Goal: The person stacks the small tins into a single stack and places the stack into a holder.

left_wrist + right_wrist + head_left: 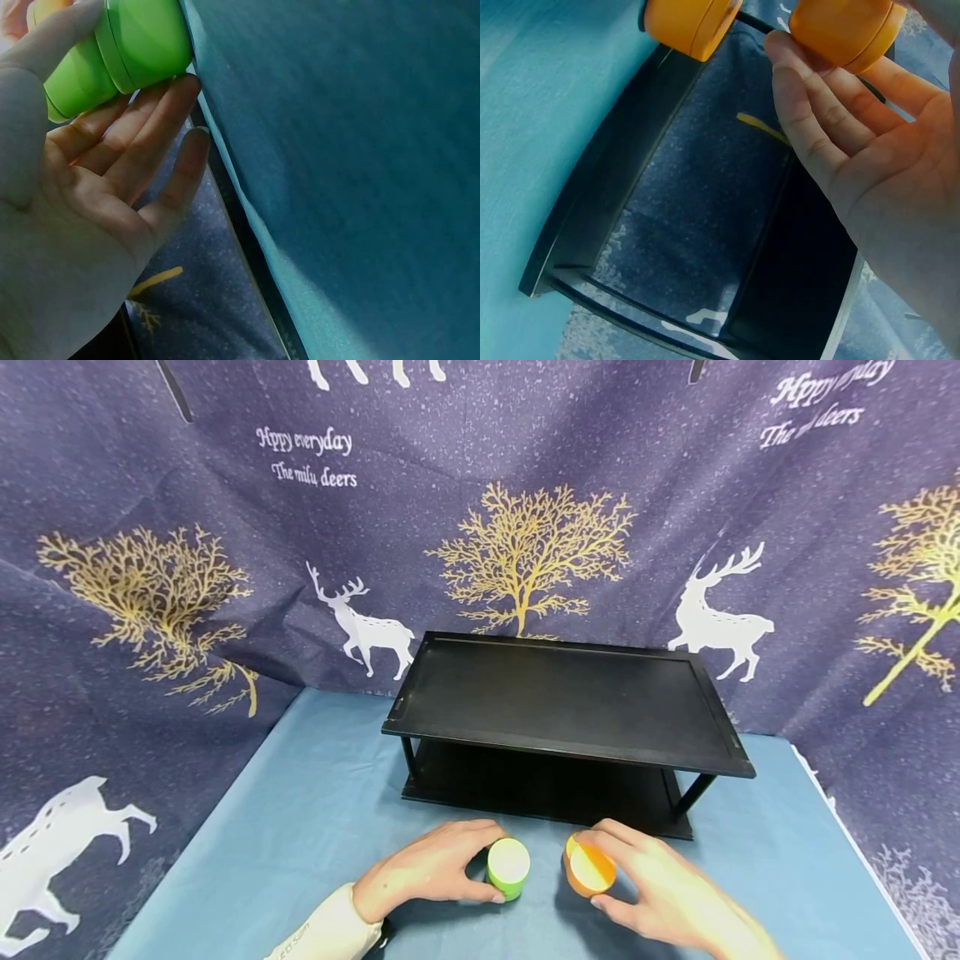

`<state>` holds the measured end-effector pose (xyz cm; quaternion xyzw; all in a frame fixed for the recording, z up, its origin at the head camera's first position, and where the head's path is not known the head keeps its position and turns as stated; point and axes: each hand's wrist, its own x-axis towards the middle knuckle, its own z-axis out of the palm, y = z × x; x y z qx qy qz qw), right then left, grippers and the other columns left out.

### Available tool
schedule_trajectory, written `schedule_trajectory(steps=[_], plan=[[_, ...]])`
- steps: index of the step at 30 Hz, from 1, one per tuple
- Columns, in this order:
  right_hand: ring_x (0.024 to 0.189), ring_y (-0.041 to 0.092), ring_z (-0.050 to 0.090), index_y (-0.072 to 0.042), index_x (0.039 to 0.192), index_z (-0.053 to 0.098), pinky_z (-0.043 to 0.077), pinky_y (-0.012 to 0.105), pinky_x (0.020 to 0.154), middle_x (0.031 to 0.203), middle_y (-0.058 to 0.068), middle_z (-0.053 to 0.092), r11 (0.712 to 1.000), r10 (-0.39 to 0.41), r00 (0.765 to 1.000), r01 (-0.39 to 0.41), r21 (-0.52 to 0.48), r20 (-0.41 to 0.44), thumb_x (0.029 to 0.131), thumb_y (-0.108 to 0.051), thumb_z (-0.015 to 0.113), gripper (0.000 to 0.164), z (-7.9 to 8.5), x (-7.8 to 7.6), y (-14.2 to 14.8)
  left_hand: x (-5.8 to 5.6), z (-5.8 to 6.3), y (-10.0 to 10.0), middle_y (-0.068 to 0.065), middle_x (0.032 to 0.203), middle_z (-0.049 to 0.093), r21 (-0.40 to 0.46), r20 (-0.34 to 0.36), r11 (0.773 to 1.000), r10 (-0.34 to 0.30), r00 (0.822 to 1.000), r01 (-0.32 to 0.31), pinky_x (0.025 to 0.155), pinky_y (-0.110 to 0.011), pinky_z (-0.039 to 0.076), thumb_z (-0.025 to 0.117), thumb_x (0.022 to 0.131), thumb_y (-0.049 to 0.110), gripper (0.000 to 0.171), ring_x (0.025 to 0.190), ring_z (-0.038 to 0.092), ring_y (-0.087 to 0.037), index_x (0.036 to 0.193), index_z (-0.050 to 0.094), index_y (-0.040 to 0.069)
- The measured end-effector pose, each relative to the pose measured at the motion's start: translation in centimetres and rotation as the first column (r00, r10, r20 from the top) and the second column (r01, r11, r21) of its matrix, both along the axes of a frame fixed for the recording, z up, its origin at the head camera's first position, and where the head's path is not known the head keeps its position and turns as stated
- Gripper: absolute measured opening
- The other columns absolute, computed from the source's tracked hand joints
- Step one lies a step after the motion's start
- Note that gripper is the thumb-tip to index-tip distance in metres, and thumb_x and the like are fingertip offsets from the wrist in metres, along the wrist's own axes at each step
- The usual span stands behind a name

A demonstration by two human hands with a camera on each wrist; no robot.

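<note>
In front of the black rack, my left hand (442, 864) holds a small round green cup (507, 868) with a pale top, thumb on the near side and fingers on the far side. In the left wrist view a second green cup (71, 82) shows stacked on the lower green cup (154, 45), which is close to the cloth. To the right, my right hand (652, 885) pinches an orange cup (592, 870) between thumb and fingers. The right wrist view shows this held orange cup (844, 30) apart from another orange cup (686, 26) nearer the cloth.
A black two-tier rack (562, 693) stands behind both hands on the blue cloth-covered table (322, 760). Its lower shelf (540, 785) has a front edge close to the fingers. A dark patterned curtain (420, 485) hangs at the back and sides.
</note>
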<state>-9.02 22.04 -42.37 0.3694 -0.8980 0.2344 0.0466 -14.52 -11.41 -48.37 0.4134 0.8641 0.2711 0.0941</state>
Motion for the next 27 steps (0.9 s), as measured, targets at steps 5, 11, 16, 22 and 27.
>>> schedule_trajectory(steps=[5,11,16,22,27], plan=[[0.100,0.003,0.061,-0.024,0.135,0.064,0.060,0.031,0.088,0.119,-0.021,0.058,1.000,0.000,1.000,0.000,0.003,0.005,0.081,-0.025,0.093,0.061,0.2,-0.1,-0.4,0.0,0.0,0.0,0.020,0.118,0.063,-0.004,-0.003,1.000,-0.001,1.000,0.001,0.092,-0.025,0.054,0.083,0.088,0.056,0.053,0.103,0.060,0.002,0.130,0.065,0.029],[0.102,0.003,0.062,-0.027,0.136,0.063,0.061,0.031,0.089,0.121,-0.020,0.060,1.000,-0.003,1.000,0.003,-0.021,0.004,0.081,-0.024,0.093,0.063,0.0,-0.1,-0.6,0.1,0.0,0.0,0.020,0.117,0.063,-0.001,-0.019,1.000,-0.002,1.000,0.002,0.093,-0.025,0.054,0.084,0.088,0.055,0.053,0.103,0.060,0.002,0.130,0.065,0.029],[0.103,0.003,0.062,-0.030,0.138,0.061,0.061,0.031,0.090,0.123,-0.019,0.059,0.999,0.002,0.999,0.000,-0.035,0.045,0.082,-0.024,0.092,0.064,-0.1,-0.3,-0.9,0.1,0.0,0.0,0.021,0.116,0.063,0.007,-0.026,1.000,-0.004,1.000,0.005,0.092,-0.024,0.053,0.084,0.088,0.054,0.052,0.102,0.060,0.003,0.129,0.065,0.029],[0.101,0.002,0.062,-0.031,0.139,0.060,0.060,0.028,0.088,0.122,-0.019,0.059,0.997,0.036,0.999,-0.034,-0.077,0.023,0.082,-0.022,0.092,0.067,-0.3,-0.5,-1.2,0.1,0.0,0.0,0.021,0.115,0.062,0.008,-0.016,1.000,-0.006,1.000,0.006,0.090,-0.022,0.053,0.084,0.088,0.055,0.052,0.101,0.060,0.003,0.129,0.065,0.029],[0.100,0.003,0.062,-0.030,0.140,0.060,0.060,0.025,0.087,0.122,-0.017,0.059,0.992,0.053,0.998,-0.055,-0.116,-0.019,0.081,-0.022,0.093,0.068,-0.4,-0.6,-1.7,0.0,-0.1,0.0,0.021,0.115,0.062,0.008,-0.016,1.000,-0.009,1.000,0.009,0.091,-0.023,0.053,0.083,0.088,0.056,0.052,0.101,0.060,0.003,0.129,0.065,0.029]])
